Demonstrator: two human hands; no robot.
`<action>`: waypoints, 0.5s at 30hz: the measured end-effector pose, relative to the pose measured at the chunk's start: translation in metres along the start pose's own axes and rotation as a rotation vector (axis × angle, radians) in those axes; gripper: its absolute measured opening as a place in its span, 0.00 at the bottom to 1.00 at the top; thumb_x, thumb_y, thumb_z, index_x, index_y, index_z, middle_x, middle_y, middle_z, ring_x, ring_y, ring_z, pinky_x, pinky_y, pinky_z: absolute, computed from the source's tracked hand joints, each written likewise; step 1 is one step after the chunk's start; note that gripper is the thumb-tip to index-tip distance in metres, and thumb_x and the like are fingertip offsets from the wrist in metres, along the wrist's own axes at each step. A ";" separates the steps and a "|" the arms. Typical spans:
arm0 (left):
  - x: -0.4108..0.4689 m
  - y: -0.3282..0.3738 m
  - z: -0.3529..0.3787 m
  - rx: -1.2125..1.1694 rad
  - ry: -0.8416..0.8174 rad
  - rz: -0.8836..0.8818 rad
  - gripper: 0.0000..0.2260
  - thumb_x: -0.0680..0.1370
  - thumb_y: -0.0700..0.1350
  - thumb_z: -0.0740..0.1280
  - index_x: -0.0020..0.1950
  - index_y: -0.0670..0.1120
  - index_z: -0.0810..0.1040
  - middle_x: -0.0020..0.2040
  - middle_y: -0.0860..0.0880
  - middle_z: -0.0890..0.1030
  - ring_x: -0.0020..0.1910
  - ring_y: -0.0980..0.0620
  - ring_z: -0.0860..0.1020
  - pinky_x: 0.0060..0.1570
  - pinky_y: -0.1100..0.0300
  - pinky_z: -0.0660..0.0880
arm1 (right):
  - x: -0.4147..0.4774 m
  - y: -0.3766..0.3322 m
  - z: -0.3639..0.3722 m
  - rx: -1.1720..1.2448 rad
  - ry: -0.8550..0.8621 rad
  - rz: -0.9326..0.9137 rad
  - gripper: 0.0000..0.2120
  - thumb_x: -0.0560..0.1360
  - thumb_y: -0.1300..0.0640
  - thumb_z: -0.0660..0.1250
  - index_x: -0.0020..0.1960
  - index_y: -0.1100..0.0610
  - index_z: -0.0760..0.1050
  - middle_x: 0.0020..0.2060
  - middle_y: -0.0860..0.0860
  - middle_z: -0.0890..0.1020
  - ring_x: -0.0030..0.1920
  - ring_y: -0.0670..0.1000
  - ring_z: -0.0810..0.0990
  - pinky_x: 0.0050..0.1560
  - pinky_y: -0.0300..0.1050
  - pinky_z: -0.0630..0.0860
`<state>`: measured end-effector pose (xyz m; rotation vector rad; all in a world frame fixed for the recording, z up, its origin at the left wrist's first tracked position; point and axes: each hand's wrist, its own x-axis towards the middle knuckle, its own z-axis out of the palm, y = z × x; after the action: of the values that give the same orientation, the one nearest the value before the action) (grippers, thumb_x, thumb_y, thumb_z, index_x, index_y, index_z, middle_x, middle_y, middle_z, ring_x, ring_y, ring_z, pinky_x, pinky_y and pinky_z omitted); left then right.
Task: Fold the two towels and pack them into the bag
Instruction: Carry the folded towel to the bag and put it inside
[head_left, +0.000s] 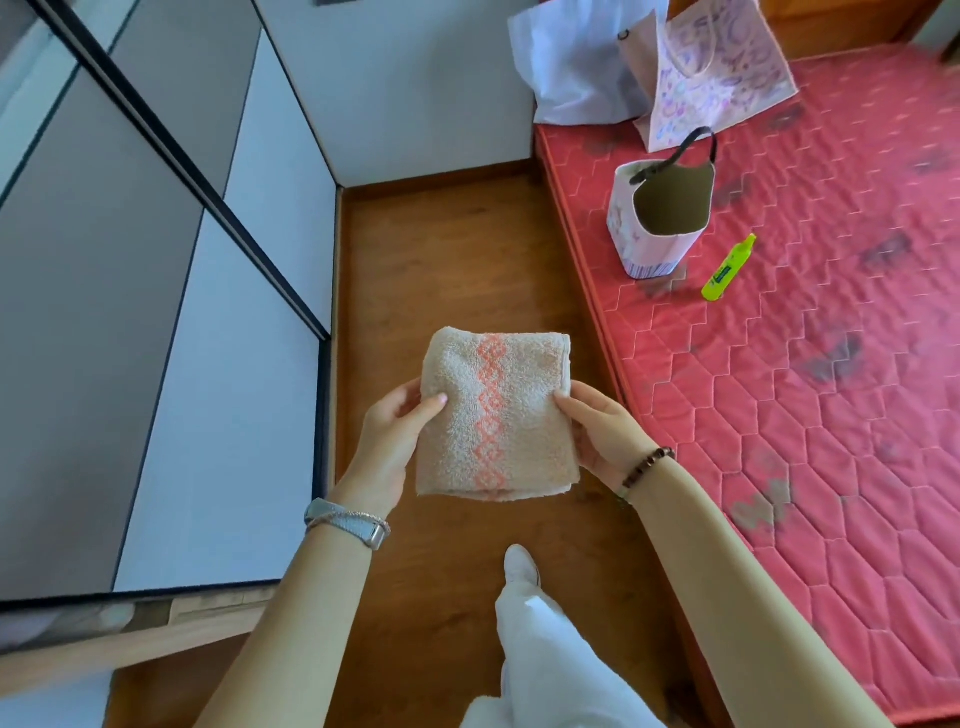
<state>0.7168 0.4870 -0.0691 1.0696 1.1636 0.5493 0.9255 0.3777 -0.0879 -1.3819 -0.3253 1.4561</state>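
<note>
A beige towel (496, 415) with a pink diamond stripe is folded into a thick rectangle and held in the air over the wooden floor. My left hand (389, 436) grips its left edge, thumb on top. My right hand (597, 431) grips its right edge. A small pale pink bag (631, 234) with a dark handle stands open on the red mattress, up and to the right of the towel. I see only this one towel.
The red quilted mattress (805, 338) fills the right side. A green-yellow bottle (727, 269) lies beside the small bag. A larger pink patterned bag (722, 67) and white plastic (571, 62) sit at the far corner. Wardrobe panels (156, 312) line the left.
</note>
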 end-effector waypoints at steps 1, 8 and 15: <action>0.011 0.007 0.004 0.000 -0.005 0.001 0.16 0.79 0.44 0.69 0.67 0.47 0.78 0.58 0.52 0.84 0.58 0.54 0.81 0.53 0.60 0.76 | 0.008 -0.009 -0.002 0.008 0.006 -0.001 0.14 0.82 0.54 0.61 0.66 0.56 0.75 0.55 0.52 0.82 0.52 0.51 0.81 0.51 0.50 0.80; 0.075 0.045 0.023 0.017 -0.020 0.002 0.14 0.79 0.44 0.70 0.65 0.48 0.79 0.58 0.52 0.83 0.59 0.53 0.80 0.55 0.58 0.76 | 0.056 -0.061 -0.013 0.051 0.016 -0.010 0.14 0.82 0.55 0.61 0.65 0.55 0.76 0.56 0.53 0.81 0.55 0.53 0.80 0.57 0.53 0.80; 0.125 0.074 0.050 0.040 -0.083 0.005 0.09 0.79 0.43 0.70 0.58 0.53 0.81 0.57 0.53 0.84 0.59 0.54 0.81 0.59 0.57 0.76 | 0.087 -0.096 -0.031 0.111 0.070 -0.042 0.12 0.82 0.56 0.62 0.64 0.55 0.77 0.55 0.52 0.82 0.52 0.51 0.82 0.50 0.49 0.82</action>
<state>0.8183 0.6018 -0.0604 1.1196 1.1038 0.4824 1.0170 0.4730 -0.0719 -1.3257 -0.2240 1.3679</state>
